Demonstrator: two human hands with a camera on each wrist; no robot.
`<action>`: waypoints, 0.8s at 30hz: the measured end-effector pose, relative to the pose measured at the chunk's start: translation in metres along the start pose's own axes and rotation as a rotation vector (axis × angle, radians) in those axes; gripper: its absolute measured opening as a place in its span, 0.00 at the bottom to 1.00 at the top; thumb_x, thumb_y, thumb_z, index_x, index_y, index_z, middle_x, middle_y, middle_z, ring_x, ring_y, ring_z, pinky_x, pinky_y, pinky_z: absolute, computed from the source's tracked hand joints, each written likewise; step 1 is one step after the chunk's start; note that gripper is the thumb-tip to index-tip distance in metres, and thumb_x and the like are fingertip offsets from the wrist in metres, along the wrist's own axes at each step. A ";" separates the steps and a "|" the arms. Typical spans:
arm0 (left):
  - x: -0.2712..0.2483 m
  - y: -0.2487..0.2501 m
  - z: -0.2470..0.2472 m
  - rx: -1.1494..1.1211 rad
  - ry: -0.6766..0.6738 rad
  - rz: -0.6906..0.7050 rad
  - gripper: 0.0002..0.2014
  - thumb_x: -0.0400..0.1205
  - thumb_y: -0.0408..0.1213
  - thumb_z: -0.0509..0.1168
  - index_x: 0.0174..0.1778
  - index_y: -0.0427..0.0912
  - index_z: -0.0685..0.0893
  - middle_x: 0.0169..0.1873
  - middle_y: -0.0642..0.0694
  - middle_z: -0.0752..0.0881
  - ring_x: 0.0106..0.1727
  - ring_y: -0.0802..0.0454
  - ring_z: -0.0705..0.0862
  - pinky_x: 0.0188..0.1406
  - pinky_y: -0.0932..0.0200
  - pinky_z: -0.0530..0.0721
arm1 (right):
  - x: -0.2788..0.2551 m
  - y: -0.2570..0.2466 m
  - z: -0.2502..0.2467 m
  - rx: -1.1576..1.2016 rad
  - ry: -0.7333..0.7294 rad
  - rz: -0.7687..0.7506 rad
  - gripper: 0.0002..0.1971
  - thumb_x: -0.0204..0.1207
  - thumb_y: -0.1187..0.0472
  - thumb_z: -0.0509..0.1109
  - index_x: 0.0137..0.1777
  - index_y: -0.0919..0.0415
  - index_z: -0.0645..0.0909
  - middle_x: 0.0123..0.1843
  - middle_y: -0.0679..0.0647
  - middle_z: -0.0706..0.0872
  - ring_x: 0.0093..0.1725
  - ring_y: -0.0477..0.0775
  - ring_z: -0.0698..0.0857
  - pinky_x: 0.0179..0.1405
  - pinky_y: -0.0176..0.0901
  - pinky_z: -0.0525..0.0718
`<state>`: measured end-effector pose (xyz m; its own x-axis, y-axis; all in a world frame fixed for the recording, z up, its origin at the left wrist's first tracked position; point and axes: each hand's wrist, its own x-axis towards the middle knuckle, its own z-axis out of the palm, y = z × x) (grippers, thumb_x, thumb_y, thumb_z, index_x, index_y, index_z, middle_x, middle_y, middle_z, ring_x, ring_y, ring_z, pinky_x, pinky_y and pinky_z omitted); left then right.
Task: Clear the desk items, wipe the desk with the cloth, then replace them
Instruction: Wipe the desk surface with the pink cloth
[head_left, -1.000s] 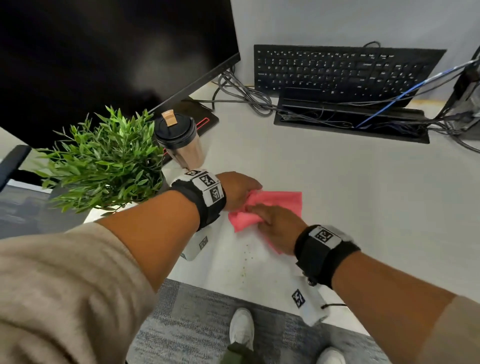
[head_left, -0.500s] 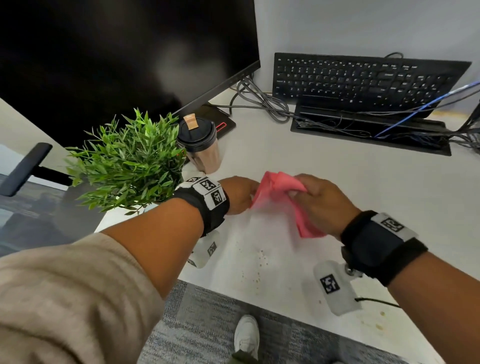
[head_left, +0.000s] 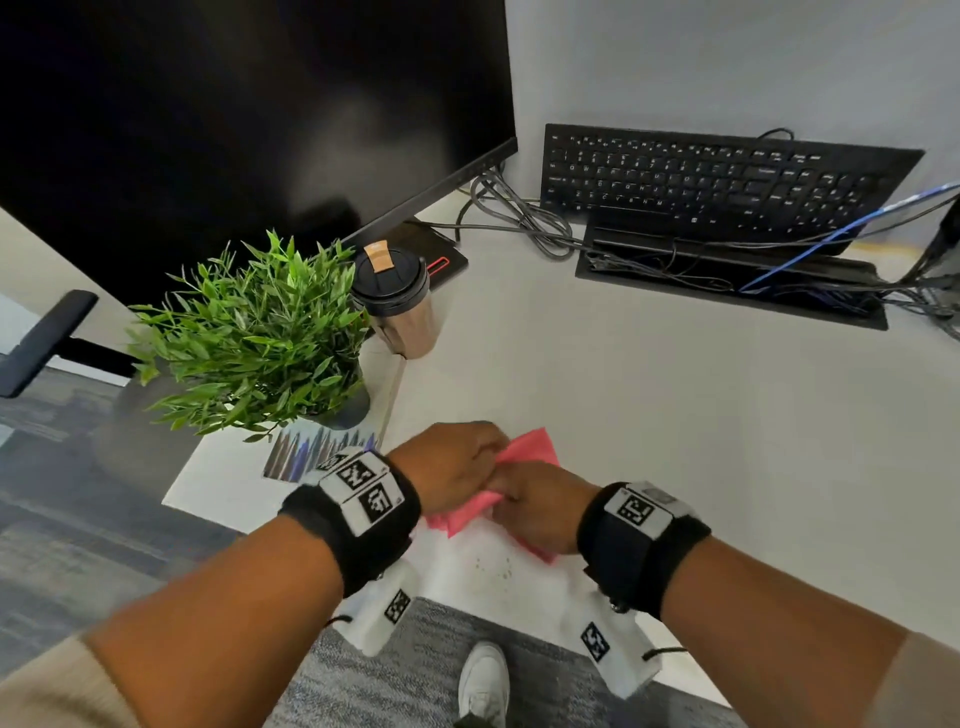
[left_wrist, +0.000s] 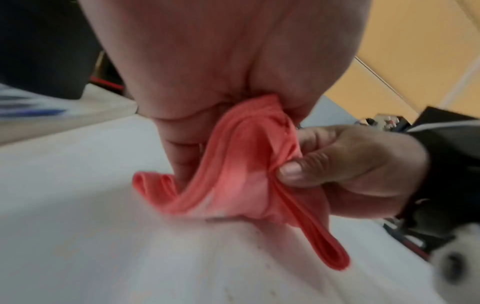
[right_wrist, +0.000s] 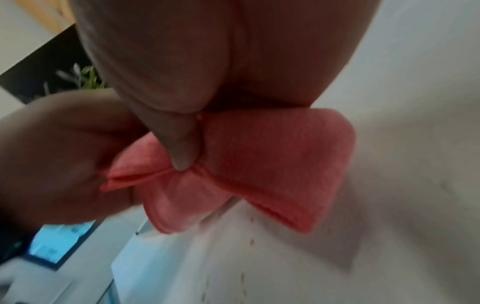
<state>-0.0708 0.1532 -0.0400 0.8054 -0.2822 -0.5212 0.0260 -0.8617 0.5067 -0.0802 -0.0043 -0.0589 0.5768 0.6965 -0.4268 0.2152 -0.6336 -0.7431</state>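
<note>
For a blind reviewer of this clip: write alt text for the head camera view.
Both hands, left hand and right hand, grip a bunched pink cloth near the front edge of a white desk. Beside them stand a potted plant and lidded coffee cup; a monitor and keyboard sit behind.

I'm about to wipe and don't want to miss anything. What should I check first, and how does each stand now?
1. Cloth held: ok, left hand and right hand both pinch it.
2. Cloth flat on desk: not ok, bunched and lifted.
3. Crumbs gone: not ok.
4. Wiping area free: ok, plant and cup stand left of it.
5. Cloth damp: cannot tell.
</note>
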 end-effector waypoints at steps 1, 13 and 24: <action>-0.009 -0.001 0.007 -0.131 -0.013 -0.015 0.18 0.85 0.44 0.56 0.72 0.52 0.74 0.69 0.46 0.81 0.67 0.49 0.80 0.69 0.53 0.76 | -0.001 0.004 -0.006 0.020 0.011 0.020 0.12 0.79 0.62 0.62 0.56 0.53 0.85 0.54 0.52 0.89 0.47 0.49 0.84 0.46 0.29 0.80; 0.002 0.009 0.052 0.466 0.066 0.129 0.28 0.70 0.57 0.69 0.64 0.55 0.73 0.60 0.42 0.73 0.61 0.40 0.74 0.59 0.41 0.82 | -0.042 0.060 -0.082 -0.250 0.289 0.224 0.15 0.81 0.52 0.64 0.65 0.52 0.82 0.68 0.48 0.83 0.68 0.52 0.78 0.65 0.38 0.69; -0.010 -0.003 0.059 0.443 0.195 0.029 0.26 0.77 0.57 0.61 0.72 0.59 0.73 0.61 0.44 0.75 0.63 0.41 0.73 0.63 0.41 0.77 | -0.068 0.090 -0.061 -0.317 0.078 0.275 0.24 0.83 0.50 0.59 0.80 0.45 0.64 0.84 0.41 0.60 0.81 0.48 0.62 0.81 0.42 0.56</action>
<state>-0.1139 0.1341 -0.0762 0.8992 -0.2611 -0.3512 -0.2190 -0.9632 0.1556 -0.0523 -0.1292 -0.0657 0.7017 0.4669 -0.5381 0.2697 -0.8732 -0.4060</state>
